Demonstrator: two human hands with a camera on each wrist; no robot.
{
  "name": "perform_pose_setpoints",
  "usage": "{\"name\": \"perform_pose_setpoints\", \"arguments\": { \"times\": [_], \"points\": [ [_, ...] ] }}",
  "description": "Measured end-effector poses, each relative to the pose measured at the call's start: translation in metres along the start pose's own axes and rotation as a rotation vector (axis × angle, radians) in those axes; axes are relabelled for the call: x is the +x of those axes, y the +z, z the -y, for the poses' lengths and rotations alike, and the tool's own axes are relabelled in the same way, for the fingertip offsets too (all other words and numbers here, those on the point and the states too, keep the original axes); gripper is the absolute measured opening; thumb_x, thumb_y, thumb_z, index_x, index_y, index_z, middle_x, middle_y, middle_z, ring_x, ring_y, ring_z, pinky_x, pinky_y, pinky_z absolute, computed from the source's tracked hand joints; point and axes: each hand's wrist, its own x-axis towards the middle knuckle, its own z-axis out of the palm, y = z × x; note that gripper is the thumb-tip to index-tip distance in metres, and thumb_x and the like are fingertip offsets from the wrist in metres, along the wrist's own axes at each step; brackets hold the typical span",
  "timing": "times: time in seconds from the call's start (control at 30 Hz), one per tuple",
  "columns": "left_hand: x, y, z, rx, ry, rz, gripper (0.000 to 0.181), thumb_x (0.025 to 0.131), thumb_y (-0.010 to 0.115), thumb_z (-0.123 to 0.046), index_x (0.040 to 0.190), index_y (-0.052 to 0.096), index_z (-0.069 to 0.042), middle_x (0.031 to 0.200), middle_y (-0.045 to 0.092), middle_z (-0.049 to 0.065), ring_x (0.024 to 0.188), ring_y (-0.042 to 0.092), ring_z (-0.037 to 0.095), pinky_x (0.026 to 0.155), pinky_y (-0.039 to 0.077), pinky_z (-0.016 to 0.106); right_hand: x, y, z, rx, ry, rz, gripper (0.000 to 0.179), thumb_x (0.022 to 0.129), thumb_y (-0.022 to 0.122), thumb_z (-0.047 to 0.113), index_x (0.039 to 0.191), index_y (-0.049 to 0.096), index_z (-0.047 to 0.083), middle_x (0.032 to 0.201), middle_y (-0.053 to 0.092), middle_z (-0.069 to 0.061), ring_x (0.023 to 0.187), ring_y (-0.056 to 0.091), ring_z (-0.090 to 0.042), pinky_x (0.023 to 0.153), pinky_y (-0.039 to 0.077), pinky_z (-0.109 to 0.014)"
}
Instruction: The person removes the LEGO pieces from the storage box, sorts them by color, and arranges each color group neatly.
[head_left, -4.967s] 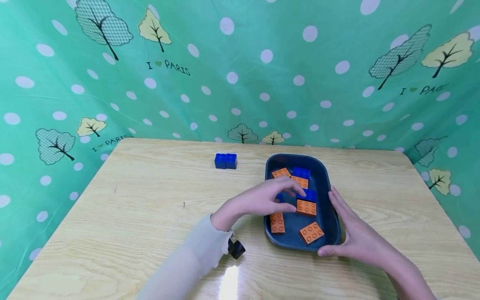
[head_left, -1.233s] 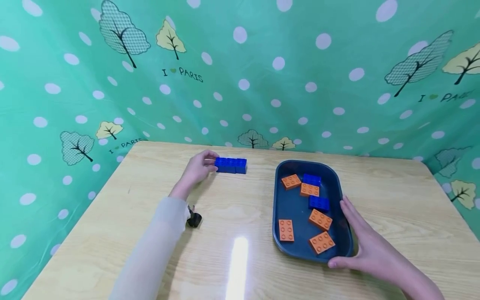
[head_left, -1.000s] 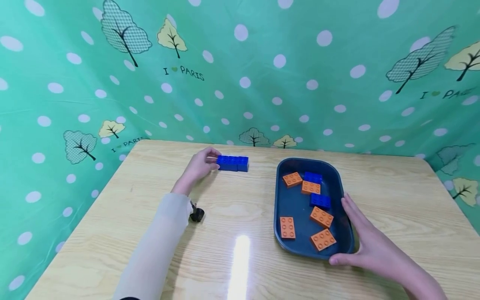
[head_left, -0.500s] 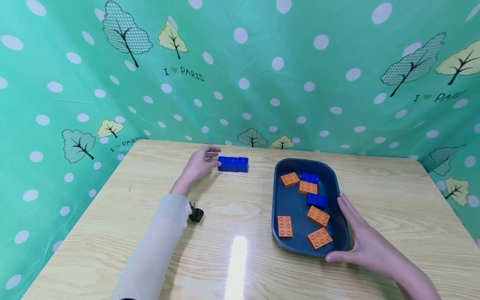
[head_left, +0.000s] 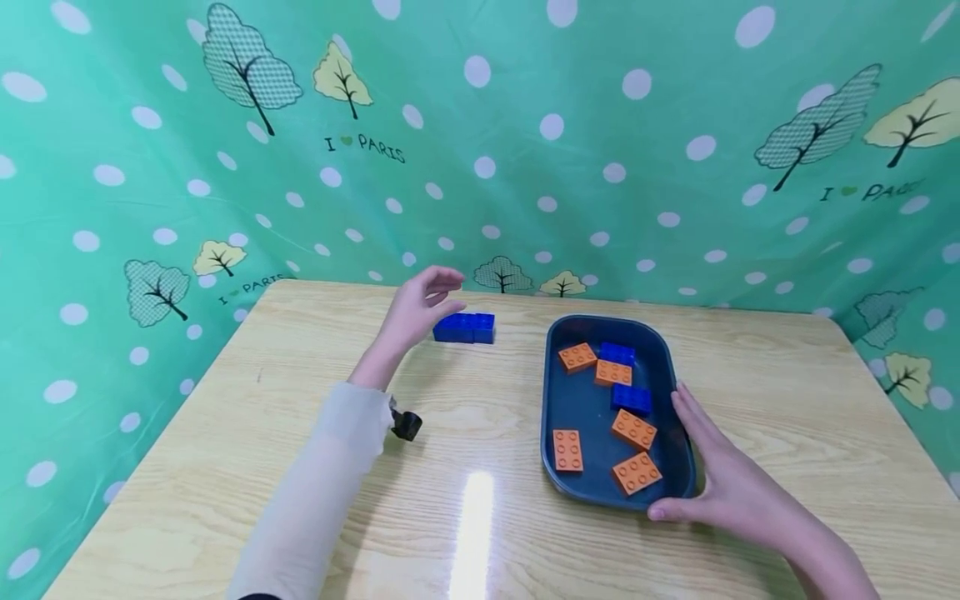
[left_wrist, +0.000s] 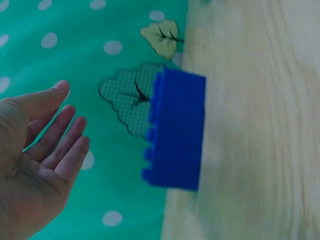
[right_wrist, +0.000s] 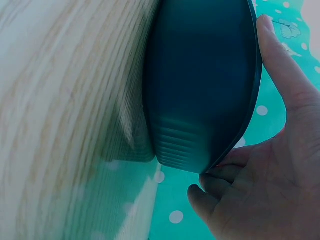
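Observation:
In the head view my left hand (head_left: 420, 312) hovers over the left end of a row of blue toy building bricks (head_left: 472, 328) at the table's back. Nothing is in its grasp, and its thumb and fingers are spread apart. The left wrist view shows the palm of the left hand (left_wrist: 42, 155) clear of the blue bricks (left_wrist: 177, 130). My right hand (head_left: 731, 483) rests along the right side and near corner of a dark blue tray (head_left: 553, 400), touching its rim. In the right wrist view, the right hand's (right_wrist: 270, 155) fingers lie against the tray's outer edge (right_wrist: 200, 90).
Inside the tray lie several loose orange bricks (head_left: 567, 451) and two blue bricks (head_left: 632, 399). A black wrist camera (head_left: 407, 425) hangs under the left sleeve. A green dotted curtain (head_left: 525, 150) borders the wooden table (head_left: 300, 433) at the back and sides.
Five seconds ago the left hand was in the tray, and the blue row was shorter. It then held the row's left end, and has since let go and lifted. The right hand stays at the tray.

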Motion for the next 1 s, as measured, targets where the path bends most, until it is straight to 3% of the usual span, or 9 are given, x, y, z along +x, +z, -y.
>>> {"name": "perform_pose_setpoints", "arguments": {
  "times": [0.2, 0.4, 0.77, 1.0],
  "points": [
    [0.004, 0.012, -0.02, -0.034, 0.066, 0.035, 0.04, 0.092, 0.071, -0.009, 0.13, 0.058, -0.004, 0.135, 0.062, 0.014, 0.129, 0.058, 0.027, 0.112, 0.047, 0.036, 0.004, -0.006, 0.003, 0.002, -0.012, -0.002, 0.136, 0.07, 0.084, 0.056, 0.16, -0.011, 0.019, 0.168, -0.01, -0.015, 0.145, 0.017, -0.058, 0.102, 0.03, -0.079],
    [0.006, 0.034, -0.039, -0.051, 0.118, 0.104, 0.039, 0.092, 0.071, -0.01, 0.129, 0.058, -0.005, 0.133, 0.062, 0.013, 0.129, 0.058, 0.026, 0.112, 0.048, 0.035, 0.005, -0.009, 0.001, -0.007, -0.028, -0.016, 0.137, 0.069, 0.087, 0.05, 0.16, -0.009, 0.015, 0.168, -0.009, -0.018, 0.145, 0.018, -0.059, 0.102, 0.032, -0.079],
    [0.002, 0.084, -0.049, -0.097, 0.135, 0.274, 0.038, 0.093, 0.069, -0.011, 0.13, 0.058, -0.009, 0.135, 0.061, 0.012, 0.128, 0.058, 0.024, 0.111, 0.049, 0.033, -0.001, -0.003, 0.001, 0.012, -0.03, -0.025, 0.137, 0.068, 0.087, 0.052, 0.161, -0.007, 0.016, 0.168, -0.008, -0.016, 0.144, 0.019, -0.059, 0.102, 0.034, -0.077],
    [0.002, 0.111, -0.053, -0.147, 0.151, 0.406, 0.041, 0.094, 0.068, -0.008, 0.133, 0.056, -0.005, 0.138, 0.059, 0.015, 0.129, 0.057, 0.029, 0.111, 0.049, 0.04, -0.001, 0.0, 0.002, 0.012, -0.025, -0.031, 0.137, 0.067, 0.087, 0.054, 0.161, -0.006, 0.016, 0.168, -0.006, -0.017, 0.145, 0.021, -0.057, 0.103, 0.035, -0.076]
  ]
}}
